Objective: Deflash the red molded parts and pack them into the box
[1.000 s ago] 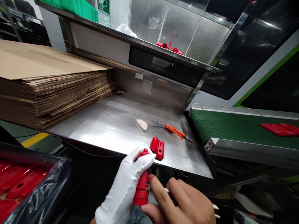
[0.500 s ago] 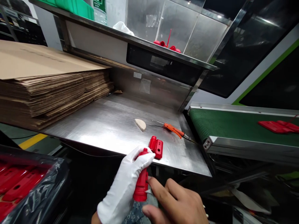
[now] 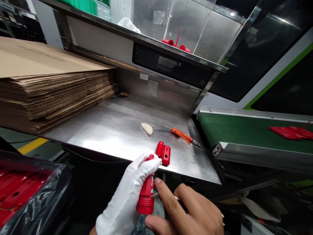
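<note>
My left hand (image 3: 129,189), in a white glove, is wrapped round a red plastic cylindrical housing (image 3: 146,195) with a ridged end. My bare right hand (image 3: 188,209) is closed beside it, gripping a small knife (image 3: 154,195). The knife's thin blade touches or nearly touches the housing's ridged end, and pale bits of its handle show between the fingers. Just beyond the glove, a pair of red plastic parts (image 3: 166,155) lies near the table's front edge.
Orange-handled cutters (image 3: 181,134) and a pale half-round piece (image 3: 147,129) lie on the metal table (image 3: 97,130). Stacked cardboard (image 3: 61,94) stands left. A bag-lined bin of red parts (image 3: 22,192) sits lower left. On the right, a green conveyor (image 3: 239,130) carries red parts (image 3: 290,132).
The housing and both hands have shifted slightly down. My right index finger has lifted toward the glove, and the knife blade shows more plainly against the housing.
</note>
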The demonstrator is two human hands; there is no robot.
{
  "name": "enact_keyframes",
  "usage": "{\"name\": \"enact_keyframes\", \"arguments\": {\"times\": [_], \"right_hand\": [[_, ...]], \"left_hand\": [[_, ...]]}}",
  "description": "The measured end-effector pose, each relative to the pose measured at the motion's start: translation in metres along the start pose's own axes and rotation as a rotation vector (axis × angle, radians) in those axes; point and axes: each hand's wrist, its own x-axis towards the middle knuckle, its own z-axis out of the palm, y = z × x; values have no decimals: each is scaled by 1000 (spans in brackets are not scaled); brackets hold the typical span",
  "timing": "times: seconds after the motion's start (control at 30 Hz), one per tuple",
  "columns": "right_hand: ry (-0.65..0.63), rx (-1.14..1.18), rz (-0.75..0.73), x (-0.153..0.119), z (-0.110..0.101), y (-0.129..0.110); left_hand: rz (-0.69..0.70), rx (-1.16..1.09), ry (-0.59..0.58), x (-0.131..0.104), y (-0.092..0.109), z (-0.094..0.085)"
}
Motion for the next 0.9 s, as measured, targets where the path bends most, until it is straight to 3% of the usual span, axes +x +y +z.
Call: {"name": "enact_keyframes", "arguments": {"times": [0.2,0.6,0.9], "right_hand": [[32,-23,-44,3,-3,3],[38,-76,-108,2,-3,4],[-27,-86,-131,0,-4,6]], "left_hand": [[10,31,8,-2,5,6],[89,34,-210,-4,-1,7],[128,115,-213,2,-6,4]]}}
